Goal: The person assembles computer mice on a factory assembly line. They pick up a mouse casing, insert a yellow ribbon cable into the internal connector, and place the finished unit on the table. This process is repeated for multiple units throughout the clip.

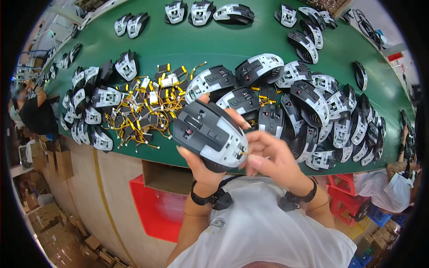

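Observation:
My left hand (201, 172) is closed around a black and light-grey computer mouse (201, 129), holding it tilted above the table's near edge. Openings show in the grey end of its shell. At that end my right hand (279, 161) pinches a thin wire (244, 153) coming out of the mouse; the fingertips partly hide it. Behind and left of the held mouse lies a tangled heap of small black battery packs (154, 96) with yellow tape and wires. Two more yellow-taped packs (268, 94) sit among the mice to the right.
Many similar mice (313, 102) crowd the green table (178, 49) on the right; another cluster (91, 98) stands left. More mice (201, 12) line the far side. Below the edge are a red bin (154, 219) and a cardboard box (165, 176). Another person (38, 109) is at far left.

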{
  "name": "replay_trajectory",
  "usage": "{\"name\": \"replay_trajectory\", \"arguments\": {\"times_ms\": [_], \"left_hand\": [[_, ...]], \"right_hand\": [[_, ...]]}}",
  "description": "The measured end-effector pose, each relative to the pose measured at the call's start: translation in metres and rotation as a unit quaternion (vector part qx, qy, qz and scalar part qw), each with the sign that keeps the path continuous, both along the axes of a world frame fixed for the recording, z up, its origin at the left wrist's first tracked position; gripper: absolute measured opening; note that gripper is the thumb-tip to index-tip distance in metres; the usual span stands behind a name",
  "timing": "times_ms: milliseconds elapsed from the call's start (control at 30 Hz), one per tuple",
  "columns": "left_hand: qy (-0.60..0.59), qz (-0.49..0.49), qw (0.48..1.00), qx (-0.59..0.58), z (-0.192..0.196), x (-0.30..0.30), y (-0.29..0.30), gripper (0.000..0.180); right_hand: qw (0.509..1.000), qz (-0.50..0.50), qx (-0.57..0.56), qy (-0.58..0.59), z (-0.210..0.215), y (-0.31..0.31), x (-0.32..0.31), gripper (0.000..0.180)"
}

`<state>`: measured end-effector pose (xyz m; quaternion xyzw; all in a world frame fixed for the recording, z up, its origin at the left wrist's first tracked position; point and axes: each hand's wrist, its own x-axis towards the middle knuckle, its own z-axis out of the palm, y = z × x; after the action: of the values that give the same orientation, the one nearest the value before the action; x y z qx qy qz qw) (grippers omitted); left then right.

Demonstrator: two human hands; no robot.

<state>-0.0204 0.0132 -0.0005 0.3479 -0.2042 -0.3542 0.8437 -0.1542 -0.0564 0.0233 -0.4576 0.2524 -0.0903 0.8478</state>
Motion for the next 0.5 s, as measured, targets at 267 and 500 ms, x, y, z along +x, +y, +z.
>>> {"name": "replay_trajectory", "arguments": {"times_ms": [267, 500], "left_hand": [[0.020, -0.052, 0.998, -0.031, -0.011, 0.007, 0.005, 0.108], [0.002, -0.063, 0.997, -0.043, -0.012, 0.007, 0.004, 0.105]], "right_hand": [[0.995, 0.068, 0.068, -0.014, -0.006, -0.003, 0.013, 0.021], [0.995, 0.065, 0.072, -0.008, -0.006, -0.007, 0.014, 0.021]]}}
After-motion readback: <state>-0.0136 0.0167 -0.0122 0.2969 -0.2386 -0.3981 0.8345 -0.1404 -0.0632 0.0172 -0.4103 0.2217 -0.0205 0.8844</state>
